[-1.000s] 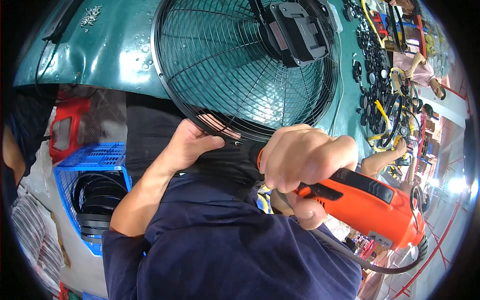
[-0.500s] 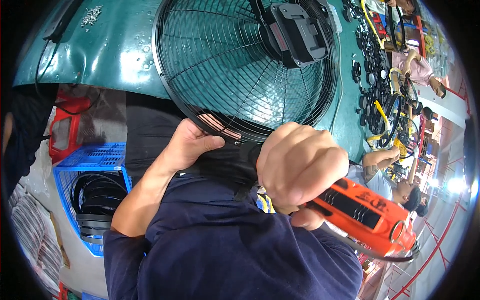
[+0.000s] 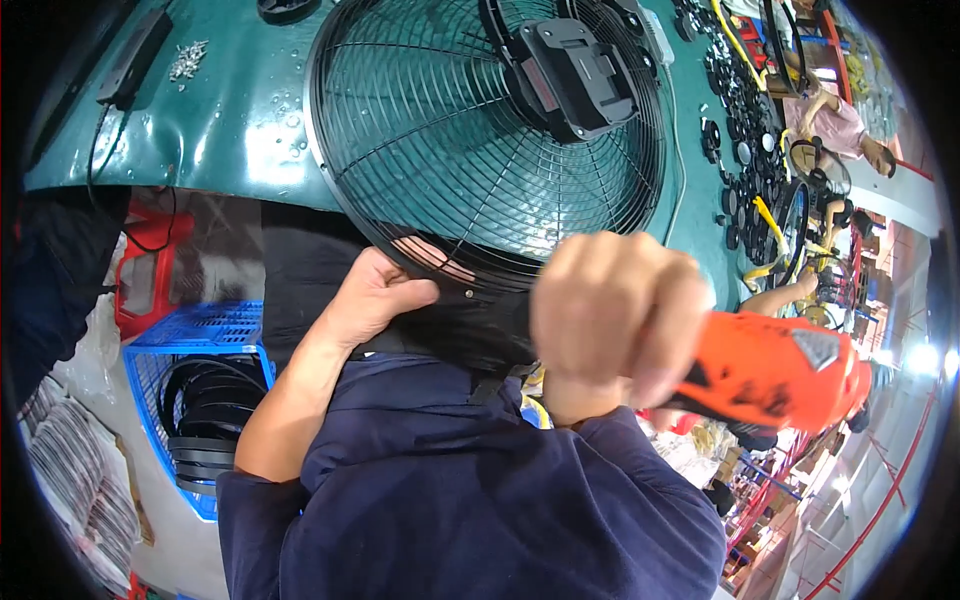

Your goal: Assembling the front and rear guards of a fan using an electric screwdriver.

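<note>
A round black wire fan guard leans over the near edge of the green-topped table, with a black plastic housing at its middle. My left hand grips the guard's near rim, its thumb outside and its fingers seen through the wires. A small screw head shows on the rim beside that thumb. To the right, my right hand, blurred by motion, is wrapped round an orange power screwdriver. The tool's front end is hidden behind the hand.
Loose screws and a black power adapter lie at the table's far left. Black round parts crowd the right side, where a co-worker is. Below left stand a red stool and a blue crate holding black rings.
The orange screwdriver's body has swung upward at the right, and my right hand has turned with it. My left hand keeps its grip on the rim. The whole view has shifted slightly.
</note>
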`<state>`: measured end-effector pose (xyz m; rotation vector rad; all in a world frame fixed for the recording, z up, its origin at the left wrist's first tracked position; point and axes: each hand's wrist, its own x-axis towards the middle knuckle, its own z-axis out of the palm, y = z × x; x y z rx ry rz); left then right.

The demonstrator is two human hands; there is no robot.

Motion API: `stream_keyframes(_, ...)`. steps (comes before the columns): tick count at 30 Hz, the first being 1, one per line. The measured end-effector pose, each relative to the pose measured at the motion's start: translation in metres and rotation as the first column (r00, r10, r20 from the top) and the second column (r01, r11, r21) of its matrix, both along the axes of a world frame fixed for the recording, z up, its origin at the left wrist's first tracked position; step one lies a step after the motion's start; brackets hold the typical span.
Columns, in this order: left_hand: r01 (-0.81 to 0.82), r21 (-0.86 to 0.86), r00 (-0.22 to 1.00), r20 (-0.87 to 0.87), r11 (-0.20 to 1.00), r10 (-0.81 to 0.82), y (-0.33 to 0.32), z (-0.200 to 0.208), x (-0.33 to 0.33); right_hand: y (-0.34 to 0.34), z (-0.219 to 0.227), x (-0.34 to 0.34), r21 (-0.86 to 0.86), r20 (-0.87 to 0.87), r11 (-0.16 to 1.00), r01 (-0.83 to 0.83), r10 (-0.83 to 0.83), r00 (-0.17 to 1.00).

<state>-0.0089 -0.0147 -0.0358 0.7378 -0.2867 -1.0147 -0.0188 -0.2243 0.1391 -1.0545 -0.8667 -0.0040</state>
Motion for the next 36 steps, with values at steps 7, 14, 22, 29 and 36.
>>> stream_keyframes(7, -0.11, 0.018, 0.994, 0.031, 0.994, 0.109, 0.019, 0.001, 0.023, -0.055, -0.034, -0.106, 0.279, -0.373, 0.887, 0.368, -0.253, 0.893)
stream_keyframes(14, 0.151, 0.16, 0.929, 0.314, 0.975, -0.196, 0.035, 0.027, -0.005, -0.034, -0.072, -0.188, -0.387, -0.575, 0.209, 0.898, -0.816, -0.058)
stream_keyframes(22, 0.024, 0.16, 0.972, 0.229, 0.987, -0.06, 0.05, 0.012, -0.006, -0.043, -0.066, -0.16, -0.377, -0.588, 0.329, 0.866, -0.807, 0.051)
stream_keyframes(29, 0.176, 0.22, 0.98, 0.053, 0.959, -0.191, -0.026, 0.026, -0.022, -0.092, -0.033, -0.122, -0.118, -0.465, 0.238, 0.964, -0.871, 0.158)
stream_keyframes(36, 0.148, 0.519, 0.865, 0.345, 0.842, -0.364, 0.022, 0.068, 0.01, -0.09, -0.006, -0.133, -0.015, 0.134, -0.047, 0.999, -0.99, -0.045)
